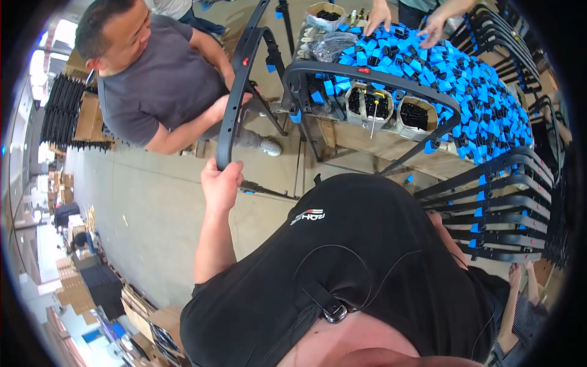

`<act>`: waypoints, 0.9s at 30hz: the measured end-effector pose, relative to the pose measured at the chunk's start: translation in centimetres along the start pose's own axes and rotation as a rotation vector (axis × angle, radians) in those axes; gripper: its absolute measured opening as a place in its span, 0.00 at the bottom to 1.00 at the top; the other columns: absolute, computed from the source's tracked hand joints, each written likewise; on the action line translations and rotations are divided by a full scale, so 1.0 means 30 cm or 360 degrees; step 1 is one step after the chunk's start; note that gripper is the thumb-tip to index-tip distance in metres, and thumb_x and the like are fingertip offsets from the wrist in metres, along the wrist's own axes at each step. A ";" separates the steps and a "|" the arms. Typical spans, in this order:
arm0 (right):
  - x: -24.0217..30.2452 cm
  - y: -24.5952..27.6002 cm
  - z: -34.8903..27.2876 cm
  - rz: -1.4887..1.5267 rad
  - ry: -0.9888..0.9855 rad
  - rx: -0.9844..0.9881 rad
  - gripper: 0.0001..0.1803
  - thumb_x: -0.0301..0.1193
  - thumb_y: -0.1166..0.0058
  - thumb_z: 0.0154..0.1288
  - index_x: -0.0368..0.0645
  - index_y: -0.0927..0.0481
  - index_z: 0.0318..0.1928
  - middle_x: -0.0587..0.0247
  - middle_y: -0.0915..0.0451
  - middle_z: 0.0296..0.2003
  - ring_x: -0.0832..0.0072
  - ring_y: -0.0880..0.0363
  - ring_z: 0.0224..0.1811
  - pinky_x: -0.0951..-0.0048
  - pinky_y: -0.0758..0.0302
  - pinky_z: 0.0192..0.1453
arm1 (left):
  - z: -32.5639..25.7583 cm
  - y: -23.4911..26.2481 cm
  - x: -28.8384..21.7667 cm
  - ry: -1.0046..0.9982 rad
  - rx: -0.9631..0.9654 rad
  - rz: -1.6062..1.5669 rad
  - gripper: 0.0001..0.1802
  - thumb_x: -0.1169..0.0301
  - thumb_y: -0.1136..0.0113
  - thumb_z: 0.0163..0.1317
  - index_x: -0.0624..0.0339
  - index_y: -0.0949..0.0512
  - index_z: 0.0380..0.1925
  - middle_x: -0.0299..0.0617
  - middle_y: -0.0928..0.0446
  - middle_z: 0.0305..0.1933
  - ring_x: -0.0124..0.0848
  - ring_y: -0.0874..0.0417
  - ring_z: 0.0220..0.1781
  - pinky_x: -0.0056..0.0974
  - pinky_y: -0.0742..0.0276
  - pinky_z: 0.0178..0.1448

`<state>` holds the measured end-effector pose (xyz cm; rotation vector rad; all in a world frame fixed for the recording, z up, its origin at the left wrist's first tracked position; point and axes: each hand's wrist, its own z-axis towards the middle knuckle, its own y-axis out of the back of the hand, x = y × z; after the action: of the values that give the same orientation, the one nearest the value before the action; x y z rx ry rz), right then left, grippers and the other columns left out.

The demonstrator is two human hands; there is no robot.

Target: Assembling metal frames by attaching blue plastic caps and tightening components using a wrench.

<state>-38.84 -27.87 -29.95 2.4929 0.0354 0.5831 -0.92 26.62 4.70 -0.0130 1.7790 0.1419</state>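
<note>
My left hand (pixel 222 188) is closed around the lower end of a black curved tubular frame (pixel 235 107) with a small red button. A co-worker's hands touch the far side of that frame. My right arm (pixel 449 241) reaches down beside my body, its hand mostly hidden near a stack of black frames (pixel 507 211) with red buttons and blue pieces between them. In front of me stands another black curved frame (pixel 403 78). Behind it, a table bears a large heap of blue and black plastic end pieces (pixel 465 85).
Two boxes of small black parts (pixel 417 115) stand at the table's near edge, with a yellow-handled screwdriver (pixel 375 110). Another person's hands (pixel 378 17) reach over the heap. More frames (pixel 501 37) lean at the far right. Cardboard boxes (pixel 70 284) line the left.
</note>
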 end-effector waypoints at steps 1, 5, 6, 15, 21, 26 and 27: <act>0.000 0.028 0.043 0.0002 0.0004 0.0031 0.12 0.39 0.47 0.68 0.46 0.17 0.42 0.60 0.18 0.32 0.64 0.18 0.31 0.57 0.21 0.34 | -0.044 0.007 -0.007 0.0024 -0.0010 0.0050 0.09 0.80 0.35 0.57 0.60 0.28 0.29 0.33 0.27 0.19 0.23 0.28 0.18 0.30 0.34 0.23; 0.011 0.121 0.225 0.0325 -0.0128 0.0265 0.10 0.37 0.48 0.68 0.46 0.18 0.38 0.60 0.19 0.28 0.64 0.17 0.27 0.58 0.20 0.29 | -0.177 0.075 -0.006 0.0061 -0.0094 0.0083 0.09 0.81 0.36 0.57 0.62 0.27 0.33 0.33 0.28 0.20 0.22 0.29 0.18 0.31 0.34 0.23; 0.044 0.122 0.250 0.0318 -0.0116 0.0292 0.10 0.37 0.48 0.68 0.46 0.18 0.38 0.60 0.19 0.28 0.64 0.17 0.27 0.58 0.20 0.29 | -0.200 0.080 -0.014 0.0052 -0.0141 0.0099 0.09 0.82 0.37 0.57 0.62 0.27 0.34 0.33 0.29 0.20 0.22 0.30 0.18 0.31 0.34 0.23; 0.339 0.065 0.238 0.0327 0.0309 0.0182 0.05 0.33 0.44 0.67 0.47 0.23 0.35 0.68 0.28 0.23 0.76 0.30 0.20 0.73 0.34 0.20 | -0.480 0.222 0.079 0.0075 -0.0206 0.0207 0.06 0.83 0.40 0.56 0.63 0.26 0.31 0.35 0.28 0.19 0.23 0.29 0.18 0.32 0.33 0.24; 0.437 -0.121 -0.094 0.0465 0.0379 0.0327 0.07 0.31 0.45 0.69 0.44 0.24 0.33 0.69 0.28 0.24 0.78 0.31 0.19 0.74 0.36 0.19 | -0.629 0.357 0.182 0.0017 -0.0141 0.0028 0.07 0.83 0.39 0.55 0.62 0.26 0.26 0.35 0.27 0.19 0.23 0.28 0.18 0.31 0.33 0.24; 0.790 -0.386 -0.605 0.0356 0.1000 0.0809 0.19 0.43 0.40 0.71 0.37 0.17 0.46 0.67 0.20 0.34 0.79 0.23 0.36 0.73 0.24 0.40 | -0.744 0.338 0.238 0.0095 -0.0051 0.0055 0.09 0.76 0.31 0.61 0.60 0.25 0.28 0.31 0.26 0.21 0.19 0.27 0.22 0.29 0.34 0.25; 0.895 -0.433 -0.754 0.0188 0.1194 0.0927 0.22 0.44 0.41 0.73 0.36 0.19 0.51 0.66 0.18 0.39 0.77 0.21 0.38 0.70 0.22 0.44 | -0.751 0.307 0.232 0.0096 0.0019 0.0091 0.10 0.74 0.30 0.62 0.60 0.24 0.31 0.31 0.26 0.22 0.19 0.27 0.22 0.29 0.33 0.25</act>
<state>-22.64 -1.05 -9.48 2.6497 0.3932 1.7327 -25.14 33.91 3.33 0.0424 1.8413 0.1740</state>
